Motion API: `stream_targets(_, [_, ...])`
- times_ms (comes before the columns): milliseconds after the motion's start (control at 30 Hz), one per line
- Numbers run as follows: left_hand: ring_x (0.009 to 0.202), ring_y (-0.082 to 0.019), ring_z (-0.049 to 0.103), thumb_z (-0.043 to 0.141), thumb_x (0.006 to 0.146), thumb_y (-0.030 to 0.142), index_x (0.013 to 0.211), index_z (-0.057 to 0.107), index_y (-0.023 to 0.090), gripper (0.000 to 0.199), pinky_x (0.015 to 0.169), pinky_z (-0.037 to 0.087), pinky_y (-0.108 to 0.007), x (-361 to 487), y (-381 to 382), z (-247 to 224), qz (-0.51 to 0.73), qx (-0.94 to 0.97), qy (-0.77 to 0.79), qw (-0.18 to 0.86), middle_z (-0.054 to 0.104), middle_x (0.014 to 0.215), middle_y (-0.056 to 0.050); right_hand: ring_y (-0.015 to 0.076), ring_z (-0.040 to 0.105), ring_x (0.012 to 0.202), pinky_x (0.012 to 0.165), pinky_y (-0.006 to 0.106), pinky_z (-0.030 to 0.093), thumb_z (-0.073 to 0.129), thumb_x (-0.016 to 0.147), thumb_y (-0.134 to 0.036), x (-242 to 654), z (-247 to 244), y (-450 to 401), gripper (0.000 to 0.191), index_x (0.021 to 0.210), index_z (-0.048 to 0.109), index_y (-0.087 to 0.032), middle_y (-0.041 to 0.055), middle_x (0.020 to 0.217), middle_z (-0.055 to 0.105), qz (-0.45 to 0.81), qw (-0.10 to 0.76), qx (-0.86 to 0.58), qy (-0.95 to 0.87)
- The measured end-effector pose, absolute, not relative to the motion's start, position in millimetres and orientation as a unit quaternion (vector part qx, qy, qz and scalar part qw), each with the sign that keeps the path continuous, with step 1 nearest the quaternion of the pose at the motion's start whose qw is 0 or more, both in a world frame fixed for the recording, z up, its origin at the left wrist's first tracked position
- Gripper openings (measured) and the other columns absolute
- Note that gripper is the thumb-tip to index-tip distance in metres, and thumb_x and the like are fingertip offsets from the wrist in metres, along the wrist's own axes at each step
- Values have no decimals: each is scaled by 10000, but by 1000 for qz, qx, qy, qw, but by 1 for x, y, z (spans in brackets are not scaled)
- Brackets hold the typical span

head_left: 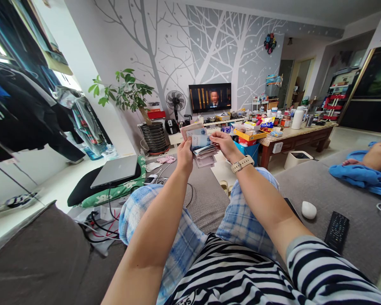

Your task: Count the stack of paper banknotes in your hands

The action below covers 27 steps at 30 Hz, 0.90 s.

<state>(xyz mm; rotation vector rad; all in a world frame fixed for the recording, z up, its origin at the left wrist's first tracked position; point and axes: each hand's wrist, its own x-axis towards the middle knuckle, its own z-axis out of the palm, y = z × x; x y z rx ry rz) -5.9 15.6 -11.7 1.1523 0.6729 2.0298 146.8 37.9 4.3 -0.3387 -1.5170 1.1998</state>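
A fanned bundle of banknotes [199,141], some bluish and some pinkish, is held up in front of me between both hands. My left hand [185,156] is closed on the left end of the bundle, thumb on the face of the notes. At the upper right edge, my right hand [225,144] pinches a bluish note between thumb and fingers. More notes jut out below the bluish ones, partly overlapped. A beige watch [242,164] is on my right wrist. How many notes there are cannot be made out.
I sit on a grey sofa [206,201]. A closed laptop [116,171] and tangled cables lie to the left. A white mouse [309,210] and remote control [337,231] lie at right, with another person's arm or leg [379,156] beyond. A cluttered coffee table [292,137] stands ahead.
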Motion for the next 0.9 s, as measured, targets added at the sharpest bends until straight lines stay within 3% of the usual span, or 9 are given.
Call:
stream_targets(733, [592,-116,559,663,651,385,695,628,138,253,601,446,-232,-4,14,-10,789,436,272,338,632,656,-6,57,370,481,460,208,250,684,656,-362,145,4,39,257,639,528,-159,-45,557,430,528,546,-136,-636])
stream_targets(900, [677,-163,617,643,676,397,758,645,149,261,661,473,-275,-3,14,-10,782,440,260,357,643,662,-20,78,429,521,501,223,295,634,713,-439,146,6,35,304,633,544,-160,-6,594,537,520,536,-130,-652])
